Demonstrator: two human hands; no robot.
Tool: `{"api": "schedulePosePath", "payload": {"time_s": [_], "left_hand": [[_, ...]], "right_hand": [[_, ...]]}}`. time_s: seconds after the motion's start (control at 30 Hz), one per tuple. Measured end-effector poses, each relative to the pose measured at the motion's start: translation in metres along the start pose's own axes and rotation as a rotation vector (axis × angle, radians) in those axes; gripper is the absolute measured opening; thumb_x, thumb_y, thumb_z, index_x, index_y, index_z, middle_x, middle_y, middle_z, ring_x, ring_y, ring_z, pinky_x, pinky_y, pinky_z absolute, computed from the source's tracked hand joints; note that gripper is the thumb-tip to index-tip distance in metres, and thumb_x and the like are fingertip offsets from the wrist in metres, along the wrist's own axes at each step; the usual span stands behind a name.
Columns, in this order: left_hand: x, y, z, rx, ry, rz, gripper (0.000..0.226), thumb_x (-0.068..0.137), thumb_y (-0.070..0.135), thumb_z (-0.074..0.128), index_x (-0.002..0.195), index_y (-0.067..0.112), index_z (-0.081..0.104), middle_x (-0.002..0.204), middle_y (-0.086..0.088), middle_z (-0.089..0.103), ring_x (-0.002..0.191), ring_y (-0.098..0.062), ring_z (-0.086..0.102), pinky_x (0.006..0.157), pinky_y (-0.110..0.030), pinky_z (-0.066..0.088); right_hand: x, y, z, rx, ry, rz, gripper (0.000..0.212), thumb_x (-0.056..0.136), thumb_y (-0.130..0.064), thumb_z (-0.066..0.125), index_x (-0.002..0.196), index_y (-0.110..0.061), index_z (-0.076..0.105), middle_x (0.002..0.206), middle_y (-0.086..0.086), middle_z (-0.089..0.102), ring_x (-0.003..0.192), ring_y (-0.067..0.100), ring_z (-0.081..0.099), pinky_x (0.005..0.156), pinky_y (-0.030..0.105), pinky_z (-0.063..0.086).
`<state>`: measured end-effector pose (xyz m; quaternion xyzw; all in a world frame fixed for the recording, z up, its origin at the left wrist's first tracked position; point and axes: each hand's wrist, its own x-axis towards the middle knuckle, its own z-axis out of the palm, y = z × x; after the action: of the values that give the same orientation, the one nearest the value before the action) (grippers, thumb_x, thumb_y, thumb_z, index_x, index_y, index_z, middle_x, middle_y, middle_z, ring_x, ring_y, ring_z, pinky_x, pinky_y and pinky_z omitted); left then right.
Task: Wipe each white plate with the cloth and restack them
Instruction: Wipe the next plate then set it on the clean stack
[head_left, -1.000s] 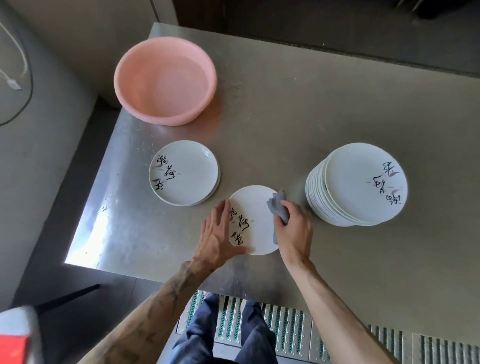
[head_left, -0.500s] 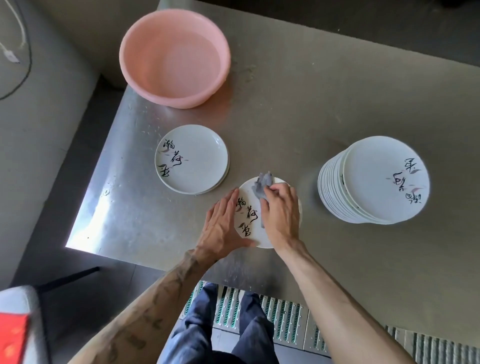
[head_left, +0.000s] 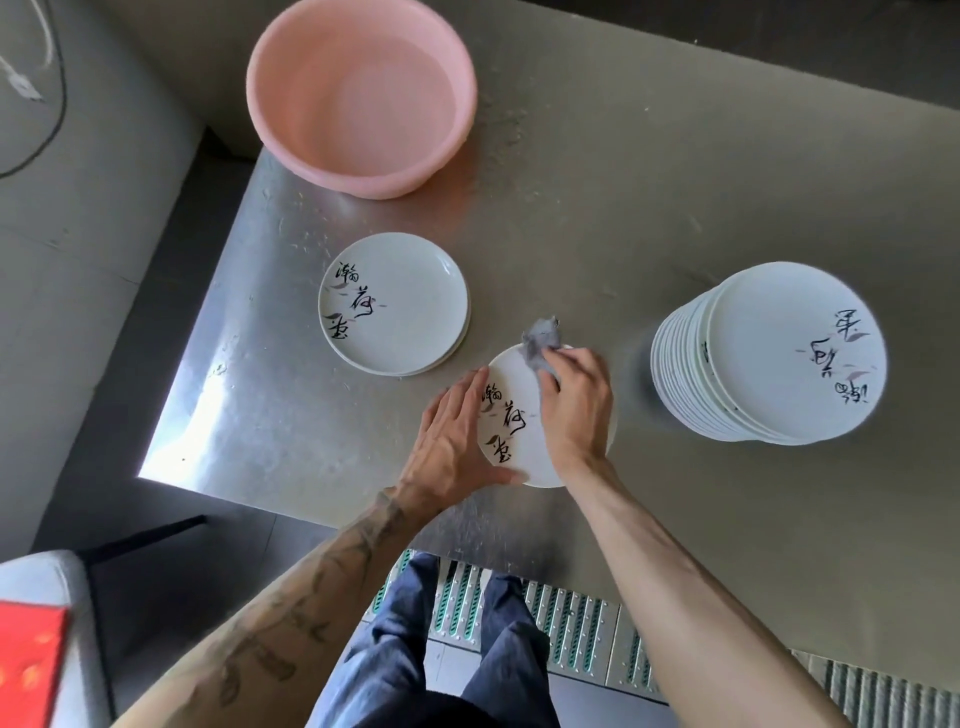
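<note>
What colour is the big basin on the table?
The basin is plain pale pink, seen best in the head view.

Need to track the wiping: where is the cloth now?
In the head view the grey cloth is gripped by the right hand at the far edge of the near plate, between the short pile and the tall stack.

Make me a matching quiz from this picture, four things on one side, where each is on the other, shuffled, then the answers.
1 pink basin
2 grey cloth
3 tall plate stack
4 left hand

A in the right hand, on the plate
B table's far left corner
C table's right side
D against the plate's left rim

Pairs: 1-B, 2-A, 3-C, 4-D
</note>
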<state>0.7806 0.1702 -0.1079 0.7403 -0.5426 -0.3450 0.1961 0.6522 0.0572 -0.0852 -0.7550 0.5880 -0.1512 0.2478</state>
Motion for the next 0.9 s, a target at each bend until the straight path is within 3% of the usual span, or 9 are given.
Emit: {"api": "schedulePosePath", "payload": {"time_s": [0.13, 0.23, 0.47, 0.57, 0.7, 0.9], "left_hand": [[0.0, 0.001, -0.001, 0.008, 0.026, 0.015, 0.14, 0.056, 0.061, 0.092, 0.16, 0.003, 0.018, 0.164, -0.01, 0.03, 0.153, -0.022, 0.026, 0.125, -0.049, 0.022], [-0.002, 0.002, 0.001, 0.0, 0.034, 0.0, 0.139, 0.056, 0.063, 0.09, 0.159, 0.002, 0.021, 0.163, -0.011, 0.033, 0.152, -0.024, 0.029, 0.122, -0.051, 0.026], [-0.002, -0.003, 0.001, 0.006, -0.006, -0.015, 0.143, 0.056, 0.067, 0.089, 0.163, 0.015, 0.01, 0.167, -0.005, 0.024, 0.152, -0.022, 0.024, 0.125, -0.049, 0.023], [-0.002, -0.001, 0.0, 0.004, -0.01, -0.01, 0.143, 0.057, 0.065, 0.09, 0.163, 0.015, 0.009, 0.167, -0.005, 0.024, 0.152, -0.022, 0.024, 0.125, -0.05, 0.023], [-0.002, 0.002, -0.003, -0.019, 0.007, 0.001, 0.142, 0.055, 0.061, 0.093, 0.162, 0.008, 0.016, 0.166, -0.008, 0.027, 0.152, -0.024, 0.026, 0.124, -0.051, 0.023], [-0.003, 0.004, -0.004, -0.013, 0.05, 0.021, 0.131, 0.057, 0.048, 0.097, 0.156, -0.003, 0.028, 0.16, -0.014, 0.038, 0.149, -0.029, 0.035, 0.119, -0.053, 0.031]], "right_hand": [[-0.025, -0.026, 0.017, 0.053, -0.078, -0.067, 0.028, 0.09, -0.007, 0.071, 0.118, -0.01, 0.074, 0.106, 0.005, 0.067, 0.103, 0.027, 0.059, 0.093, 0.036, 0.051], [-0.03, -0.021, 0.012, 0.072, -0.122, -0.126, 0.029, 0.09, -0.009, 0.072, 0.119, -0.01, 0.074, 0.11, 0.004, 0.067, 0.104, 0.026, 0.059, 0.095, 0.036, 0.051], [-0.002, 0.033, -0.026, -0.205, 0.05, -0.145, 0.032, 0.083, 0.007, 0.07, 0.111, -0.007, 0.075, 0.104, 0.005, 0.068, 0.093, 0.03, 0.056, 0.089, 0.04, 0.051], [-0.02, 0.034, -0.026, -0.148, 0.062, -0.033, 0.03, 0.084, 0.006, 0.07, 0.111, -0.004, 0.075, 0.105, 0.007, 0.068, 0.095, 0.03, 0.058, 0.088, 0.038, 0.052], [-0.008, -0.001, -0.006, -0.012, -0.058, 0.046, 0.026, 0.087, -0.007, 0.074, 0.113, -0.011, 0.076, 0.111, 0.004, 0.068, 0.107, 0.028, 0.06, 0.091, 0.038, 0.05], [-0.048, -0.019, 0.009, 0.113, -0.246, -0.105, 0.029, 0.088, -0.009, 0.073, 0.116, -0.014, 0.075, 0.112, -0.003, 0.065, 0.104, 0.018, 0.059, 0.096, 0.03, 0.05]]}}
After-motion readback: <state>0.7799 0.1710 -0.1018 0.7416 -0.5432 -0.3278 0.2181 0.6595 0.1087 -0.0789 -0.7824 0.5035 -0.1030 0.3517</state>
